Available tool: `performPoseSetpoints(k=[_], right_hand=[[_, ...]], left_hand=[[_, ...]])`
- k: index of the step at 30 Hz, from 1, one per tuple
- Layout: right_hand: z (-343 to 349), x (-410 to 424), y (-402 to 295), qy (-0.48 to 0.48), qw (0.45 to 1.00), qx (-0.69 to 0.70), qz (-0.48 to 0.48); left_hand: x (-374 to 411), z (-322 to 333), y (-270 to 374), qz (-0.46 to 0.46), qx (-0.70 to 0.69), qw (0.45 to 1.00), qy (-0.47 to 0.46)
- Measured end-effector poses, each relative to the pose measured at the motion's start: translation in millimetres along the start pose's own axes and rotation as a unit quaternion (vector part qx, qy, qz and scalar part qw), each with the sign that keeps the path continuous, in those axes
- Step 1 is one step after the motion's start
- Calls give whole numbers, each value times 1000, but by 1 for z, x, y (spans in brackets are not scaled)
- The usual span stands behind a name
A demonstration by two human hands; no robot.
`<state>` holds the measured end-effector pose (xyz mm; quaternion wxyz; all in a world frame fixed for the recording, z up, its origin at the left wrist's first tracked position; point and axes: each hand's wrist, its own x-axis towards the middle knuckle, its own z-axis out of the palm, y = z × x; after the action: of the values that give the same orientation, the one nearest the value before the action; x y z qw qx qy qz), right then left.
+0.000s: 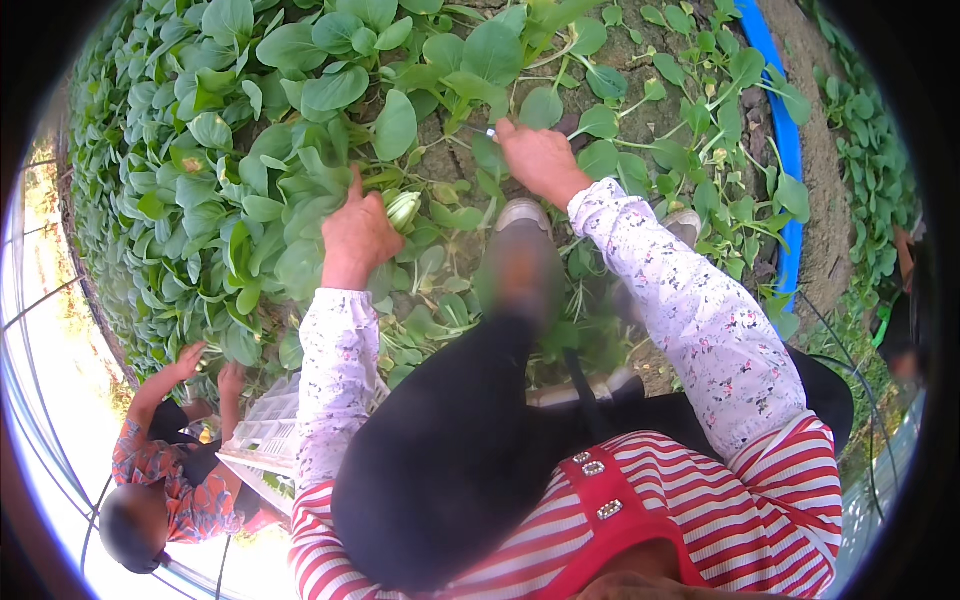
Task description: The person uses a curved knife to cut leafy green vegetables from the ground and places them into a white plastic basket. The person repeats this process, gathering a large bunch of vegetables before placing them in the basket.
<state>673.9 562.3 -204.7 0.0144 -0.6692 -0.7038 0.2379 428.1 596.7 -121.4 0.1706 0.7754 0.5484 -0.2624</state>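
My left hand (358, 229) is closed around a leafy green that looks like bok choy. Its pale, trimmed stem base (403, 210) sticks out beside the thumb, and blurred leaves hang on the far side of the hand. My right hand (540, 161) grips what appears to be a small knife (490, 133), most of it hidden in the fist. A thin blade seems to point left, close to the base of a standing bok choy plant (454, 112). Whether the blade touches that stem I cannot tell.
Dense greens (202, 172) fill the bed on the left. A blue hose or strip (784, 150) borders the right side. Below left, a white plastic crate (266, 420) stands near a crouching person (180, 480). Another person is partly visible at the far right. My shoe (525, 225) rests between plants.
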Motion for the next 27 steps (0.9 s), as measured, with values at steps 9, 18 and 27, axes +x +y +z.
performPoseSetpoints(k=[9,18,27], right_hand=[[-14,-94,37,255,914,212,234],[-2,-35,-84,-108,948,298,33],[29,7,-89,-216,936,269,73]], left_hand=[[-12,2,-11,4,-32,999,10],[-36,24,-22,-16,-15,998,-51],[-33,30,-22,-30,-37,999,-10]])
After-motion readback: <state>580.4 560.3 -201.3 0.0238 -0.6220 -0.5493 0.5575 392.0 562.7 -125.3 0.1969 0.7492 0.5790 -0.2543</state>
